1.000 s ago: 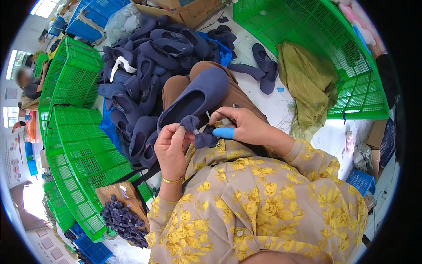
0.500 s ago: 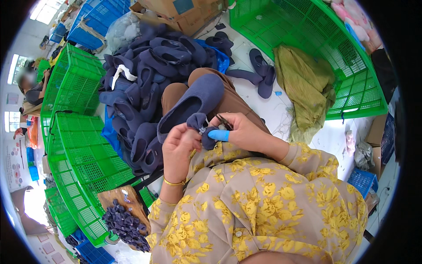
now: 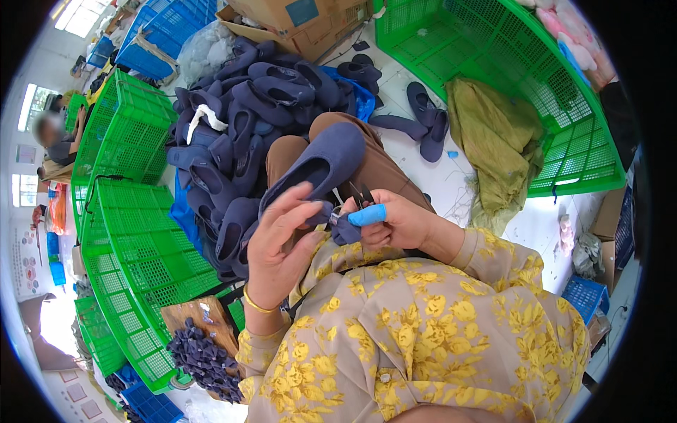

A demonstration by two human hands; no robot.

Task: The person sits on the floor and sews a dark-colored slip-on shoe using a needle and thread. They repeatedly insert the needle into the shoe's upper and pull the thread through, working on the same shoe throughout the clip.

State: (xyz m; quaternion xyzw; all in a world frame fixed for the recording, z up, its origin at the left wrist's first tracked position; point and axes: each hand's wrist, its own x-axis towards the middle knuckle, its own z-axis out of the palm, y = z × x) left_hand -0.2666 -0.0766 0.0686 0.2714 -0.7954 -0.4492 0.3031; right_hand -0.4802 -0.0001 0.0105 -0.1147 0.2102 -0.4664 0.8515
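Observation:
A navy fabric bow [image 3: 345,229] is pinched in my right hand [image 3: 395,220], between the fingers and a thumb wearing a blue finger cover [image 3: 367,215]. That same hand also holds small dark thread snips [image 3: 362,194], their points sticking up past the fingers. My left hand [image 3: 281,247] has its fingers spread and is empty, just left of the bow, covering part of it. Behind both hands, a navy slip-on shoe [image 3: 337,156] rests across my knees, its opening toward the left.
A big heap of navy shoes [image 3: 243,106] lies beyond my knees to the left. Many small navy bows [image 3: 201,359] sit on a wooden board [image 3: 187,314]. Green crates [image 3: 148,261] line the left; another green crate [image 3: 578,134] and an olive cloth [image 3: 486,141] are at the right.
My left hand has let go of the bow and opened, shifting slightly left and toward me. The bow stays in my right hand, which has moved slightly right.

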